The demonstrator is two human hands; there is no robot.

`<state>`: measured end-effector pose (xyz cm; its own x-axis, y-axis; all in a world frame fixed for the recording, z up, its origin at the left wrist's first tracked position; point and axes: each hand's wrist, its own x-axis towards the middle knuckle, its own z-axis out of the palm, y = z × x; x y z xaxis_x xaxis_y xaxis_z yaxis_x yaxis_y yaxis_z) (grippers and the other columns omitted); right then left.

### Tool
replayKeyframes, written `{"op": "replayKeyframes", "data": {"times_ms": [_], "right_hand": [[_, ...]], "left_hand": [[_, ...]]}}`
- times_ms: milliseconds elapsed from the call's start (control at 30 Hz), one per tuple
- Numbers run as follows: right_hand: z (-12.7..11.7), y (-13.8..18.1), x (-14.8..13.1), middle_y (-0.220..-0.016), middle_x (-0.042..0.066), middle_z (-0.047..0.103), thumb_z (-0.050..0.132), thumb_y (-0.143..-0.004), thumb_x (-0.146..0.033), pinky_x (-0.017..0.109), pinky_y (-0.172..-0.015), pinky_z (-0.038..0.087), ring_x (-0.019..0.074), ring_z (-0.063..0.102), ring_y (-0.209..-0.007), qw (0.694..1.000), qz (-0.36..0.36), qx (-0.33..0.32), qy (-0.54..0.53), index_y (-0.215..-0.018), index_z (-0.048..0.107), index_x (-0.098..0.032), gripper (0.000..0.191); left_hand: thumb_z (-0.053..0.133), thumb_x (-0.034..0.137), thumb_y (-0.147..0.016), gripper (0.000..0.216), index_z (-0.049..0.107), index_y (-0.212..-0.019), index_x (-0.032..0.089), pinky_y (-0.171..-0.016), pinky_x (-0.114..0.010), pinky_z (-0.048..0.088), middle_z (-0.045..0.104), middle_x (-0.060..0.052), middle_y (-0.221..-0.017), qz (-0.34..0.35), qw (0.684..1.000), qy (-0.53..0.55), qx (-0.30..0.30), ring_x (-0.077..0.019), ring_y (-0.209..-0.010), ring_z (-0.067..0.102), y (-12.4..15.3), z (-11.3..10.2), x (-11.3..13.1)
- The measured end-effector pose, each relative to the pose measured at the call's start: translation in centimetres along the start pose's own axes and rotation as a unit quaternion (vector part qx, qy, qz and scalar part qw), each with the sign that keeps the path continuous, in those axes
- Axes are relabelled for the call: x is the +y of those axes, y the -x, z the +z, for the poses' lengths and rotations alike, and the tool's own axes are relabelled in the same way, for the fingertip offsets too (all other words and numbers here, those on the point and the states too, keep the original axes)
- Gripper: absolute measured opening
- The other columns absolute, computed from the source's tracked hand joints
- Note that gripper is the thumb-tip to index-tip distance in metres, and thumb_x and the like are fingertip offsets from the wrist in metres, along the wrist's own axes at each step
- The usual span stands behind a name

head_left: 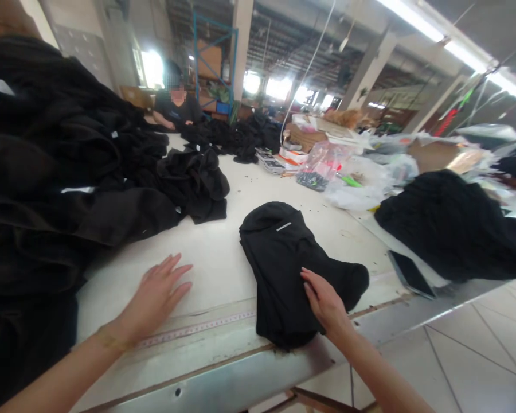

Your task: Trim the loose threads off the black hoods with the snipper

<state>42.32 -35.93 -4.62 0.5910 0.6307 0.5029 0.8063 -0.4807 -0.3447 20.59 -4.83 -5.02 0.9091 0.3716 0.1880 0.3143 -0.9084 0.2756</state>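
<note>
Black garment (275, 275), pointing away, right hand (324, 301) atop

Left hand (155, 298) can pass forward over white tabletop (215, 269); black garment heap (47, 172) blocks left, folded black garment (279, 269) blocks right.

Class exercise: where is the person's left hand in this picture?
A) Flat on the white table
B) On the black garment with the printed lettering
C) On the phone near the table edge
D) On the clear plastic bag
A. The left hand lies flat on the white table, beside the black garment; the right hand is the one on the garment.
</note>
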Motion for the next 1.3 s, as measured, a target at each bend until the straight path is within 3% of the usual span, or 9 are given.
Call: {"op": "replayKeyframes", "data": {"times_ms": [133, 300, 467, 567, 700, 867, 1067, 1200, 1300], "right_hand": [[-2.7, 0.8, -4.7, -0.113, 0.007, 0.06, 0.038, -0.088, -0.028, 0.04, -0.09, 0.047, 0.0212, 0.058, -0.101, 0.997, 0.026, 0.03, -0.07, -0.11, 0.054, -0.024, 0.028], [-2.2, 1.9, -9.7, -0.106, 0.006, 0.063, 0.042, -0.086, -0.03, 0.03, -0.066, 0.057, 0.0177, 0.066, -0.073, 0.989, -0.05, -0.03, -0.137, -0.113, 0.053, -0.028, 0.029], [0.0, 2.0, -13.8, -0.105, 0.004, 0.065, 0.047, -0.082, -0.028, 0.03, -0.068, 0.057, 0.0219, 0.066, -0.083, 0.956, -0.214, -0.085, -0.185, -0.113, 0.053, -0.031, 0.032], [0.5, 2.3, -16.0, -0.101, 0.004, 0.067, 0.046, -0.083, -0.028, 0.025, -0.056, 0.055, 0.0184, 0.067, -0.071, 0.956, -0.175, -0.1, -0.211, -0.112, 0.054, -0.031, 0.03], [1.5, 2.6, -18.4, -0.077, 0.002, 0.067, 0.044, -0.085, -0.034, 0.022, -0.05, 0.05, 0.0138, 0.061, -0.056, 0.958, -0.039, -0.122, -0.255, -0.105, 0.058, -0.026, 0.026], [5.4, -1.5, -21.0, -0.051, -0.004, 0.054, 0.051, -0.079, -0.04, 0.025, -0.054, 0.047, 0.0137, 0.054, -0.048, 0.937, 0.108, -0.164, -0.288, -0.104, 0.06, -0.02, 0.033], [13.8, -9.9, -25.0, -0.114, 0.009, 0.057, 0.066, -0.056, -0.023, 0.027, -0.061, 0.048, 0.0155, 0.059, -0.071, 0.904, 0.156, -0.114, -0.382, -0.115, 0.053, -0.018, 0.06], [15.9, -10.3, -26.5, -0.058, 0.0, 0.059, 0.061, -0.06, -0.023, 0.024, -0.036, 0.038, 0.0115, 0.047, -0.039, 0.876, 0.197, -0.162, -0.409, -0.08, 0.06, -0.014, 0.022], [13.2, -9.3, -25.2, -0.038, -0.009, 0.04, 0.056, -0.068, -0.024, 0.02, -0.029, 0.027, 0.008, 0.035, -0.029, 0.863, 0.216, -0.158, -0.428, -0.073, 0.055, -0.015, 0.011]], "left_hand": [[0.037, 0.05, -0.079, 0.045, 0.052, -0.115, 0.03, -0.086, -0.052, 0.041, 0.053, -0.007, -0.122, -0.137, 0.973, -0.146, 0.115, -0.0357, -0.106, 0.05, 8.5, -5.7, -4.5], [0.031, 0.039, -0.085, 0.04, 0.059, -0.106, 0.021, -0.076, -0.042, 0.046, 0.062, -0.01, -0.09, -0.237, 0.952, -0.18, 0.067, -0.0292, -0.085, 0.058, 14.5, -8.2, -7.0], [0.039, 0.03, -0.087, 0.024, 0.061, -0.086, 0.021, -0.077, -0.028, 0.046, 0.063, -0.004, -0.086, -0.186, 0.97, 0.072, 0.142, -0.0172, -0.082, 0.058, 12.9, -9.4, -4.2], [0.044, 0.029, -0.087, 0.018, 0.06, -0.086, 0.021, -0.075, -0.025, 0.046, 0.062, -0.002, -0.083, -0.126, 0.956, 0.183, 0.192, -0.0143, -0.08, 0.058, 11.5, -10.2, -0.5], [0.045, 0.026, -0.086, 0.017, 0.061, -0.091, 0.021, -0.072, -0.023, 0.046, 0.061, -0.001, -0.081, -0.059, 0.964, 0.241, 0.1, -0.0122, -0.078, 0.057, 12.3, -9.1, 1.5], [0.051, 0.03, -0.083, 0.033, 0.054, -0.115, 0.025, -0.1, -0.048, 0.03, 0.05, -0.008, -0.124, -0.094, 0.993, 0.045, 0.056, -0.025, -0.114, 0.044, 14.7, -5.7, -1.0], [0.044, 0.051, -0.082, 0.046, 0.046, -0.124, 0.032, -0.092, -0.048, 0.037, 0.044, -0.01, -0.13, -0.169, 0.984, -0.056, 0.029, -0.0297, -0.113, 0.045, 14.3, -4.2, -3.2], [0.036, 0.049, -0.086, 0.045, 0.049, -0.12, 0.022, -0.079, -0.041, 0.045, 0.061, -0.013, -0.102, -0.254, 0.965, -0.061, -0.012, -0.0279, -0.097, 0.057, 11.9, -4.4, -5.5], [0.036, 0.036, -0.087, 0.037, 0.059, -0.106, 0.014, -0.076, -0.04, 0.045, 0.065, -0.016, -0.091, -0.284, 0.956, -0.072, -0.029, -0.0286, -0.09, 0.06, 9.3, -4.7, -7.6]]}}
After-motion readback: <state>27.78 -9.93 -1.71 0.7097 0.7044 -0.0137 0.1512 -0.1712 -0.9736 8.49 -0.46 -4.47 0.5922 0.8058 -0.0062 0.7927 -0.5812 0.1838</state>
